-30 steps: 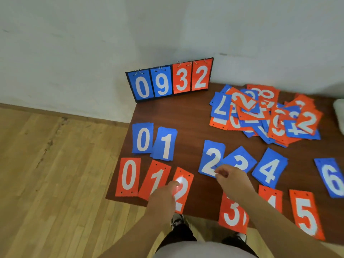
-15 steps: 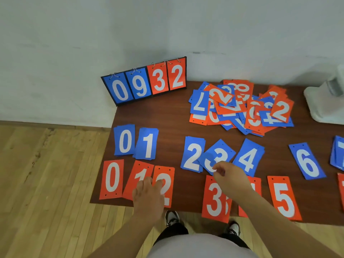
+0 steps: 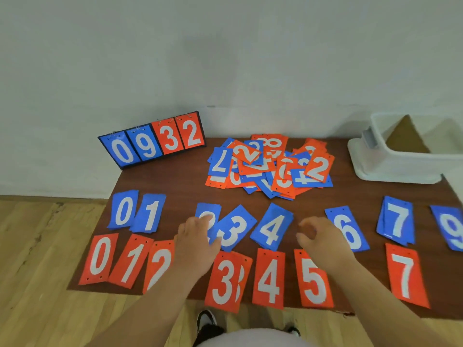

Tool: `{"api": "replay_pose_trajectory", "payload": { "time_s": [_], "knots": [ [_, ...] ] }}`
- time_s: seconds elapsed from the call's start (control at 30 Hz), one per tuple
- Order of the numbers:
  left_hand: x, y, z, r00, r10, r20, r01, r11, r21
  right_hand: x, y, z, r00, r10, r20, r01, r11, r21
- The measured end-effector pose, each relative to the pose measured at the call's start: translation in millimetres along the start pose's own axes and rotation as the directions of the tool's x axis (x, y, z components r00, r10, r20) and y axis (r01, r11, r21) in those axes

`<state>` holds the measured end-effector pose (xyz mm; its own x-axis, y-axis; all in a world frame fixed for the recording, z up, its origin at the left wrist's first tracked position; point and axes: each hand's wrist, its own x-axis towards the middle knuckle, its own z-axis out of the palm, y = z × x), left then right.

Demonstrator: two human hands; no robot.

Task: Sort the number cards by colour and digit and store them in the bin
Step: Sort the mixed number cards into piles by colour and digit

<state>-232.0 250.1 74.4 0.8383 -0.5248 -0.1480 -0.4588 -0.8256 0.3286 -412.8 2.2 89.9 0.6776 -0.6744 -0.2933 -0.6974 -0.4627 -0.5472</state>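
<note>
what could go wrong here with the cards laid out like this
1. The red 3, red 4 and red 5 cards overhang the near edge of the table; a brush from a forearm could knock them to the floor.
2. The left hand lies on the blue 2, which overlaps the blue 3; moving one may drag the other.
3. The unsorted pile is loosely heaped and could slide apart.
</note>
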Motion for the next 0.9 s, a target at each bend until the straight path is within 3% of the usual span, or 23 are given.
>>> {"api": "replay_pose_trajectory", "payload": {
  "time_s": [0.33,0.73,0.9],
  "knots": [
    [7.2,98.3,17.0,0.998,-0.061,-0.023,0.060,0.997,-0.040,29.1,80.8,-68.5,0.999,0.033,-0.039,-0.030,0.996,0.088],
    [101.2,72.4,1.7,0.958,-0.288,0.015,0.288,0.957,-0.022,118.6,78.9,-57.3,0.989,0.133,0.063,-0.138,0.988,0.075],
    [178.7,64.6,2.3,0.931,-0.363,0.032,0.364,0.930,-0.045,189.6,63.1,-51.4,0.974,0.225,0.015,-0.225,0.970,0.092]
  ]
}}
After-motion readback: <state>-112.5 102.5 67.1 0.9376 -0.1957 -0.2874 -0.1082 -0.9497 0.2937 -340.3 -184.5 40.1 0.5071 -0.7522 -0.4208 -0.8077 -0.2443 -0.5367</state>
